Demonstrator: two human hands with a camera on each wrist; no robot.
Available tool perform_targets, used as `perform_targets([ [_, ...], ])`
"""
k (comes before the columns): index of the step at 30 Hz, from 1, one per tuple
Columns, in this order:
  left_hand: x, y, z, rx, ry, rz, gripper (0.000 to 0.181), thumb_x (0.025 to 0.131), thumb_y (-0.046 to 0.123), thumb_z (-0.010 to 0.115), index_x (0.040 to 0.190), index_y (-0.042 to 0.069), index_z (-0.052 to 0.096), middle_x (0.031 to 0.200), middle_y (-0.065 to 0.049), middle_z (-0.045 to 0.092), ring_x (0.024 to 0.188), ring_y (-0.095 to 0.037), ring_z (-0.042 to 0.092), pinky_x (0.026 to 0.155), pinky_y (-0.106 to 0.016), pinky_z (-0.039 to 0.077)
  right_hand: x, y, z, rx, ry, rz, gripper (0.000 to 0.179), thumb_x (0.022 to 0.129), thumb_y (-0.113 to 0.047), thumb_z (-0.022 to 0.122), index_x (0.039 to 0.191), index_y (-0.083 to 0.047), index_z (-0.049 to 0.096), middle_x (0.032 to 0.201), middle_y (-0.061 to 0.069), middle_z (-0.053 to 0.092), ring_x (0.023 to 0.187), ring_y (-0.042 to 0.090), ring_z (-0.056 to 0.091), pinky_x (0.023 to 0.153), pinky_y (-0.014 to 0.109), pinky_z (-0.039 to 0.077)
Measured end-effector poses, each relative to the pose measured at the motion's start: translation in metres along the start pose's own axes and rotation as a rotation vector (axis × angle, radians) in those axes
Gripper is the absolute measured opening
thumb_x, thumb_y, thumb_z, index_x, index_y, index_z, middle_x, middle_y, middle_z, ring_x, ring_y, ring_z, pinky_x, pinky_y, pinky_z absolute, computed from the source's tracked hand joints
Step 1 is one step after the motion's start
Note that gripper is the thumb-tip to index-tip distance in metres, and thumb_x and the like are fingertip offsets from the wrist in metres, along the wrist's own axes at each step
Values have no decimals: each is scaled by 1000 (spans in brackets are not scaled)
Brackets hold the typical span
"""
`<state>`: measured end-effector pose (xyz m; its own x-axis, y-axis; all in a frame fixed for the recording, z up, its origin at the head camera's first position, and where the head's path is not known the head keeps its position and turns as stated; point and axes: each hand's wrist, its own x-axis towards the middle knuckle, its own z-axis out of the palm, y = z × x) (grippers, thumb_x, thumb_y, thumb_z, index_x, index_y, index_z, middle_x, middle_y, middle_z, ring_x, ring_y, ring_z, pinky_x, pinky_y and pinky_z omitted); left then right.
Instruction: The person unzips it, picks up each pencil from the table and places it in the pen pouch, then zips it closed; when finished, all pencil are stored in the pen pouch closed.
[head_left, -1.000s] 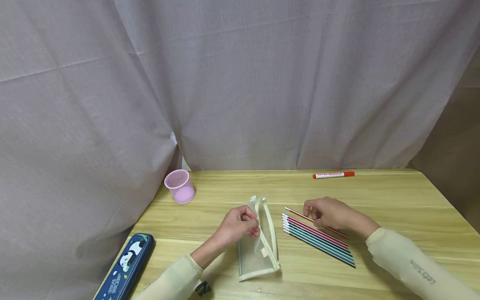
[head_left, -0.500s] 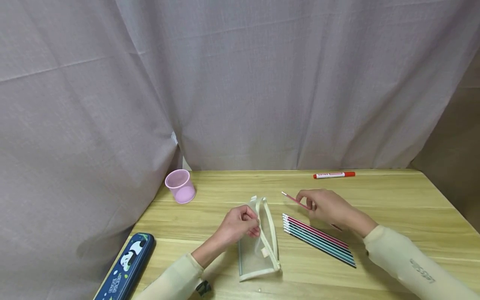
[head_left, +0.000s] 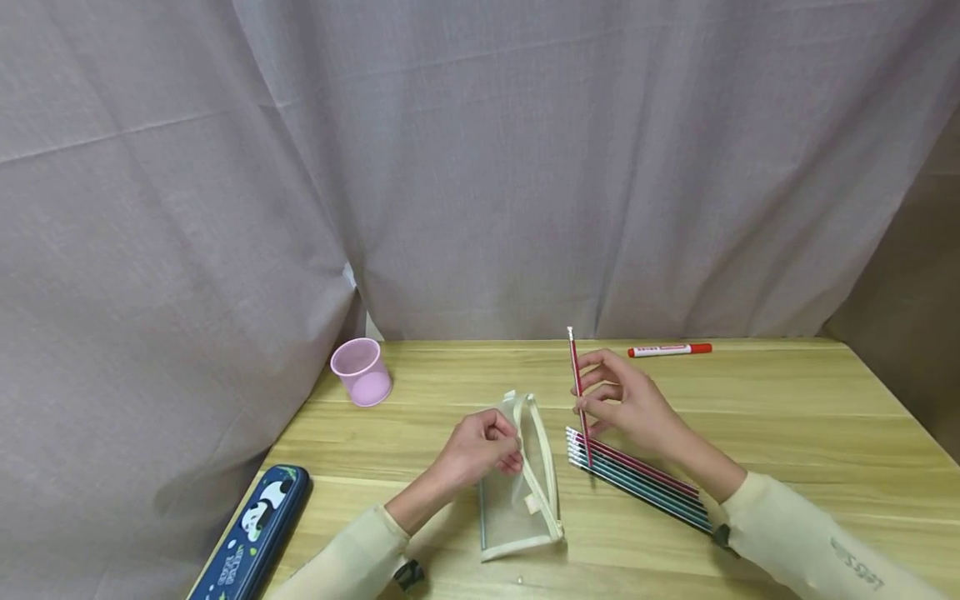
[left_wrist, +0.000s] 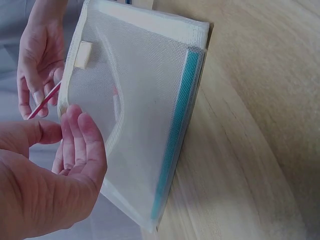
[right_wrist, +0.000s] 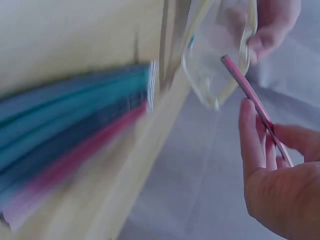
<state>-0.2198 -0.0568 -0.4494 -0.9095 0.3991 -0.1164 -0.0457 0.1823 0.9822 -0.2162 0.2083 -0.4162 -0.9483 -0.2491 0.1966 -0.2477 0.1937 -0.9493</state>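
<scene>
The right sleeve (head_left: 817,533) reads "LetsSlim", while print on the panda case (head_left: 251,533) and marker (head_left: 669,350) is too small to read.

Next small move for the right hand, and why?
Probably bring the slim red pencil, lower end first, to the cream-edged translucent mesh pouch: the right hand holds it eraser end up, off to one side, while the left hand pinches the edge of the pouch's gaping zip opening.

You are holding a pouch (left_wrist: 145,100) of fine, see-through mesh with matt cloth edging (head_left: 522,547), and a smooth pencil (head_left: 579,392) with a light sheen. A wood-grain tabletop (head_left: 810,433) is spreading before you, a plastic marker (head_left: 670,350) is lying far right, and a matt cloth curtain (head_left: 480,167) is hanging at the far side.
</scene>
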Motion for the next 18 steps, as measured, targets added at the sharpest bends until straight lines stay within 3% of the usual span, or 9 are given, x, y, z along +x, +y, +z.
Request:
perform_targets([
  [3,0,1,1,1,0,-2,12,89,-4,64,100,-7,63,75,-8,72,63,-14,71,70,-38,70,-5,2,11,153,18,54,49,96,8,63,140,1,43,112,19,61,90,19,76,70,57,69],
  [7,0,1,1,3,-2,2,12,88,-4,63,100,-7,63,75,-8,72,63,-14,71,70,-39,70,-13,9,28,256,59,97,50,95,9,63,139,1,39,113,19,59,93,22,77,73,54,70],
  [11,-1,1,0,8,0,-3,11,88,-4,63,99,-6,63,76,-9,72,63,-15,71,71,-41,71,-19,18,46,302,69,152,51,94,8,65,138,0,39,113,18,60,94,23,78,74,52,70],
  [18,-1,2,-2,-1,3,-11,12,89,-4,64,101,-7,63,78,-12,73,65,-15,72,70,-36,70,-26,28,67,297,-24,213,57,93,7,66,141,7,36,111,19,61,87,21,75,70,51,70],
])
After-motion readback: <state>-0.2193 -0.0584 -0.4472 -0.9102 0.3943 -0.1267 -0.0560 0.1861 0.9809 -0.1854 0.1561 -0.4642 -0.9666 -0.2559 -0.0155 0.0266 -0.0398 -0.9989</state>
